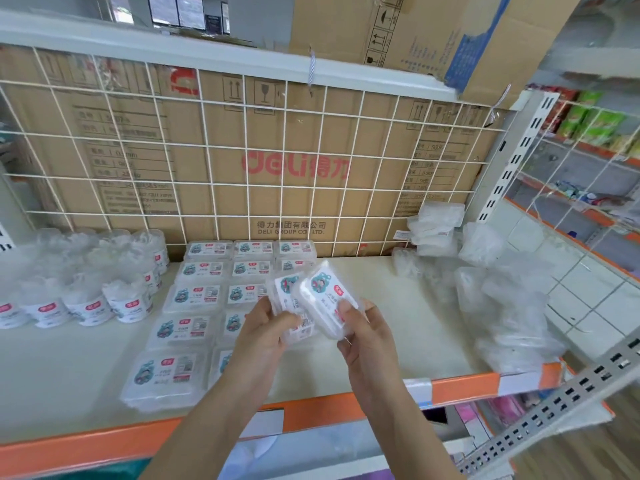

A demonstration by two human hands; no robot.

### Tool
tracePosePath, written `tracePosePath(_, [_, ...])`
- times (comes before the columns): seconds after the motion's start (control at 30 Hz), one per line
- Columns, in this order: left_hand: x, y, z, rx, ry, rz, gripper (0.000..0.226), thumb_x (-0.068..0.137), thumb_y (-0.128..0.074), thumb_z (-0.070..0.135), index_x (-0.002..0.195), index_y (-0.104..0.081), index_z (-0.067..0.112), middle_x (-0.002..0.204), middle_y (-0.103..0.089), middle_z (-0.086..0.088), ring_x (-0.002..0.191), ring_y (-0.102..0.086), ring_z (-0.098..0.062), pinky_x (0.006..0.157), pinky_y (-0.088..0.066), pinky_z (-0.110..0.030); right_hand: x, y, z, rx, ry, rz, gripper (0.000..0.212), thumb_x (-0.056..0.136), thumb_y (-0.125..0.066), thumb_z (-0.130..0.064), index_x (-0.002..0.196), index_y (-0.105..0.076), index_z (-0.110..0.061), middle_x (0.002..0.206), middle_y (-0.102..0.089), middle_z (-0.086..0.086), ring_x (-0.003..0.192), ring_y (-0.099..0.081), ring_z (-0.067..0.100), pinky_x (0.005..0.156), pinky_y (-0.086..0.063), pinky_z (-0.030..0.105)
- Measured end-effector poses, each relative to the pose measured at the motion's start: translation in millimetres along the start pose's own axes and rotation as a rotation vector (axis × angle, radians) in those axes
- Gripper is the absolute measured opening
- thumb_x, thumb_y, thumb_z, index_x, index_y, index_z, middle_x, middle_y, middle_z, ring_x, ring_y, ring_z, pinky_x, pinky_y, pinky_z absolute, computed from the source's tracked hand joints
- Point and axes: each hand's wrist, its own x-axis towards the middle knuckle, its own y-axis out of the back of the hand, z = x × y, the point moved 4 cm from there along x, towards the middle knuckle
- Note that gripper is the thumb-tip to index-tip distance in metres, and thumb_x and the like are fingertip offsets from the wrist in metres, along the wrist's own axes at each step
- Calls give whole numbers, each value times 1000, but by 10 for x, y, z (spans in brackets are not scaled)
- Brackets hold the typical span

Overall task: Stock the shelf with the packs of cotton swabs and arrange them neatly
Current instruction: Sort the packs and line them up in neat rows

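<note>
Left hand (pixel 266 327) gripping one swab pack (pixel 294 306), right hand (pixel 363 327) gripping another (pixel 329 299)

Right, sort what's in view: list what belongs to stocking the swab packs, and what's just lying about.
Job: left hand, gripping one flat swab pack; right hand, gripping another pack; rows of packs laid out; shelf.
Lying about: wrapped round tubs; loose clear plastic; Deli cartons; wire grid.

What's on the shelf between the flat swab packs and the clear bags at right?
Nothing: the head view shows bare shelf between the flat packs and clear bags. The left hand and right hand hold two more packs over its edge.
</note>
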Motion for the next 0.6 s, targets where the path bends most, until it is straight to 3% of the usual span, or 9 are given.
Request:
tracePosePath(0.1, [-48, 7, 29, -129, 19, 9, 61, 64, -55, 8, 125, -52, 6, 120, -63, -16, 113, -58, -29, 93, -46, -42, -85, -97, 66, -37, 31, 16, 42, 62, -72, -32, 98, -60, -12, 89, -69, -1, 76, -63, 10, 59, -48, 19])
tracePosePath(0.17, [-88, -16, 32, -194, 19, 12, 54, 78, -59, 13, 130, -48, 7, 125, -61, -16, 115, -58, -27, 92, -47, -39, -131, -158, 104, -24, 25, -20, 39, 71, -66, -29, 105, -63, -10, 97, -70, 2, 86, -65, 13, 68, -52, 22])
tracePosePath(0.3, [-214, -140, 1, -100, -43, -1, 37, 76, -61, 19, 112, -51, 20, 112, -66, -13, 93, -65, -22, 79, -45, -32, -247, -273, 177, -18, -89, -142, 42, 77, -65, -32, 115, -62, -15, 110, -68, 10, 104, -64, 24, 87, -54, 38])
tracePosePath(0.43, [-251, -90, -32, 137, -103, -35, 48, 68, -56, 32, 116, -54, 25, 115, -65, -5, 105, -62, -19, 86, -44, -30, -262, -228, 187, 33, -112, -151, 44, 79, -68, -29, 118, -60, -14, 113, -67, 12, 102, -64, 25, 85, -55, 37])
tracePosePath(0.53, [-285, 2, -3, 303, -180, -105, 46, 82, -57, 28, 126, -49, 21, 116, -59, 8, 98, -57, 10, 79, -43, -8, -223, -75, 116, 51, -75, -70, 41, 75, -64, -26, 114, -60, -15, 107, -69, 8, 95, -65, 21, 73, -56, 30])
tracePosePath(0.6, [-290, 120, 26, 456, -274, -61, 53, 90, -59, 20, 137, -36, 22, 118, -49, 18, 97, -53, 16, 77, -39, -2, -190, 71, 53, -4, -30, 17, 37, 80, -66, -17, 117, -58, -16, 107, -69, 9, 92, -66, 19, 65, -54, 25])
